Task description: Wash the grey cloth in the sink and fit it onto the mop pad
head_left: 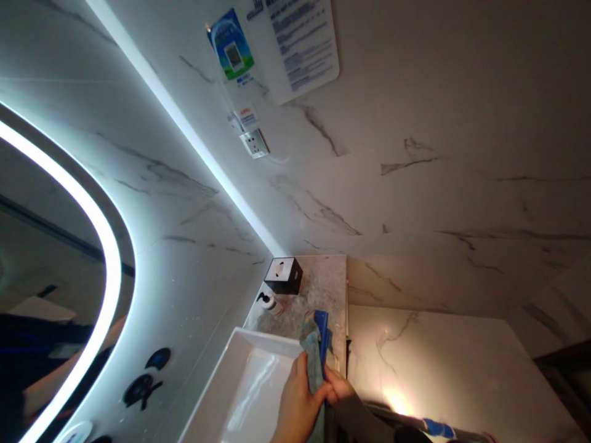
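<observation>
Near the bottom middle, my left hand (298,397) is closed around a grey-green cloth (313,347), fingers pointing up along it. Right beside it, my right hand (340,389) grips the lower end of a blue plastic tool (322,326) with a flat, straight head; its exact kind is unclear. Cloth and tool lie against each other, and the thumbs are close together. Both are over the front part of the stone-look counter (323,277), by the right rim of the white basin (272,337).
A black-and-white tissue box (284,275) and a pump bottle (269,303) stand in the counter's back corner. Black tap fittings (140,389) stick out of the left wall beneath a lit mirror (111,264). A socket (254,143) and a notice (302,49) are on the marbled wall. A blue-banded pole (438,427) lies low right.
</observation>
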`<state>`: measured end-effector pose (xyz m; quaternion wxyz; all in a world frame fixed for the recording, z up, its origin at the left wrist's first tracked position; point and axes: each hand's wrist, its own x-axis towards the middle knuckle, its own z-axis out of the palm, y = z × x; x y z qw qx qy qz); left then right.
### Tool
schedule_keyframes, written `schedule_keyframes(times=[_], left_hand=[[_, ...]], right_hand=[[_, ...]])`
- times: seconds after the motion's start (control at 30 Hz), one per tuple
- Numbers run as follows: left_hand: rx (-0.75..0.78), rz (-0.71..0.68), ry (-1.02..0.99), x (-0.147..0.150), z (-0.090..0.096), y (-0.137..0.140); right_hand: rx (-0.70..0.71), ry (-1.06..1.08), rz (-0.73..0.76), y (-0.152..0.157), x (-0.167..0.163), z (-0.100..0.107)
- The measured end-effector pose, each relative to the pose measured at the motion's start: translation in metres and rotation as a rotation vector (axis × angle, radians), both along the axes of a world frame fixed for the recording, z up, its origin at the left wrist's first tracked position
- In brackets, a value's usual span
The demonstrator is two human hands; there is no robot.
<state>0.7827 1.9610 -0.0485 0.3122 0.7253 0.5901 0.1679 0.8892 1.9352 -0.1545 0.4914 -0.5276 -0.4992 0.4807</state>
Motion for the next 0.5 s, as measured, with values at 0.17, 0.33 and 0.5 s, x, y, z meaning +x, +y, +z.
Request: schedule_keyframes(times=[0.17,0.33,0.5], left_hand=[[0.010,-0.078,0.108,-0.013,-0.010,0.001],[0.021,-0.096,0.080,-0.019,-0.008,0.003],[-0.054,-0.060,-0.022,-0.016,0.008,0.000]], right_hand=[[0.049,0.156,0.131,-0.004,0.015,0.004],[-0.016,0.171,0.156,-0.003,0.024,-0.001],[-0.038,0.232,0.180,-0.003,0.023,-0.005]])
